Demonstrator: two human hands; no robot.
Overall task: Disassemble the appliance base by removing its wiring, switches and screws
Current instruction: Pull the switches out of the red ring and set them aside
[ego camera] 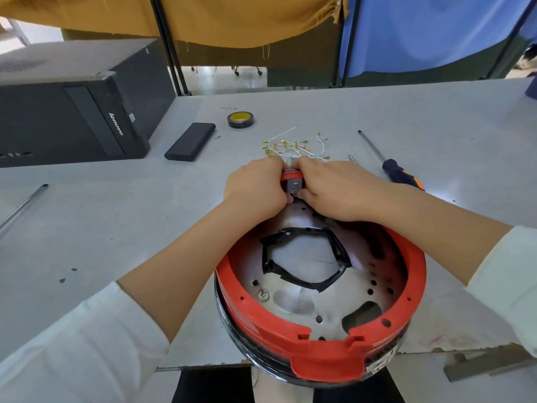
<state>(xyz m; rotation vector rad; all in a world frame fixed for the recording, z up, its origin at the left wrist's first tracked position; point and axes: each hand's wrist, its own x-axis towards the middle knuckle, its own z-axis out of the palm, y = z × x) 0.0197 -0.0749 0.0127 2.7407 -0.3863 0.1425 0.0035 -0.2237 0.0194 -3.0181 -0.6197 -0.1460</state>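
A grey table (116, 216) carries the job: a round appliance base (319, 341) with a red rim, lying open side up and overhanging the near edge, likely so its far rim sits within easy reach. A black computer tower (72, 112) stands at the left. Both forearms stretch forward over the base, white sleeves pushed back, and meet at its far rim. There the left hand (255, 187) and right hand (334, 193) close from either side on a small switch block (294, 184), each grip pinching it with curled fingers, thumbs low, apparently working it free of its red mount. Just beyond the hands lies a heap of white wires (293, 148) with brass terminals, seemingly stripped out and set aside. An orange-and-black screwdriver (398, 170) waits near the right hand; a roll of tape (240, 119) and a dark case (190, 141) lie farther back.
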